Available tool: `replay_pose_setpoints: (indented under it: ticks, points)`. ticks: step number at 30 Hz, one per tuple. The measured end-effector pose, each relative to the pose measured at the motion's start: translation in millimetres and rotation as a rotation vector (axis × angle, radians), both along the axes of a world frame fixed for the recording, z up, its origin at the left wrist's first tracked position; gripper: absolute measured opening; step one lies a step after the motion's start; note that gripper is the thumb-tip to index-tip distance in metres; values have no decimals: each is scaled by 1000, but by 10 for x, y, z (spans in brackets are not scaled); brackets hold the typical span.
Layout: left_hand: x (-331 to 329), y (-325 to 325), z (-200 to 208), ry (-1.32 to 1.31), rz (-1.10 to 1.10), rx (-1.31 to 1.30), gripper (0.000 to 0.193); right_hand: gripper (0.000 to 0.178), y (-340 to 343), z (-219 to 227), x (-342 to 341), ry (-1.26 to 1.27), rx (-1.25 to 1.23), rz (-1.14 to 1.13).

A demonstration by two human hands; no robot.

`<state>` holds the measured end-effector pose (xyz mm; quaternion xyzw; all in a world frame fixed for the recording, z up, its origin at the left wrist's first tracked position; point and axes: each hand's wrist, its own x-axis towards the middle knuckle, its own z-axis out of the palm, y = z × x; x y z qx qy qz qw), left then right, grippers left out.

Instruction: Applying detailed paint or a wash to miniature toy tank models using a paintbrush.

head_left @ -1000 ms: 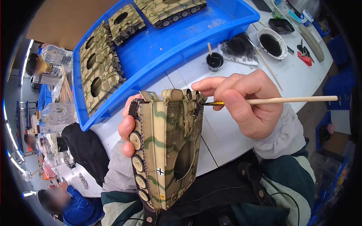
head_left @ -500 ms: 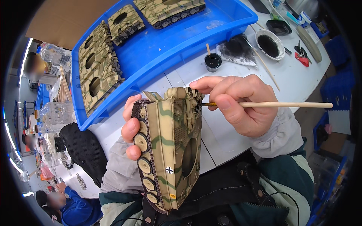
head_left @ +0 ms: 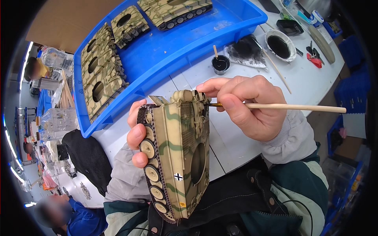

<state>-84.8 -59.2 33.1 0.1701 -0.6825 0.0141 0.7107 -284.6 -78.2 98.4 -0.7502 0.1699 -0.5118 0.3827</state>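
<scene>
A model tank hull, sand-coloured with green and brown camouflage, stands on end in front of me. My left hand is closed around its tracked side, fingertips over the track and road wheels; the rest of that hand is behind the hull. Pinched in my right hand is a thin paintbrush with a pale wooden handle. Its dark tip touches small fittings at the hull's upper end, and my right index fingertip rests near that edge. A round opening shows in the hull's deck.
Several similar tank hulls lie in a blue tray beyond my hands. To its right are a small cup of black paint, a bag of black powder, a black-filled bowl and red keys. A person in blue sits lower left.
My right hand and the brush have shifted slightly left and up, the tip still at the hull's fittings. The hull is nearly unmoved. The person in blue has moved their head.
</scene>
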Motion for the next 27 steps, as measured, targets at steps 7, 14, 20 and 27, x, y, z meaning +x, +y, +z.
replay_pose_setpoints:
  ticks: [7,14,20,27]
  points:
    - [80,-105,-10,-12,-69,-102,52,9,0,-56,89,-146,-13,-122]
    - [6,62,8,-1,41,71,52,9,-18,-90,88,-170,-43,-94]
    - [37,31,-1,-11,-17,35,51,9,-2,-84,110,-177,-36,-135]
    - [126,-69,-32,-65,-61,-36,52,6,-8,-28,-3,9,-23,-8]
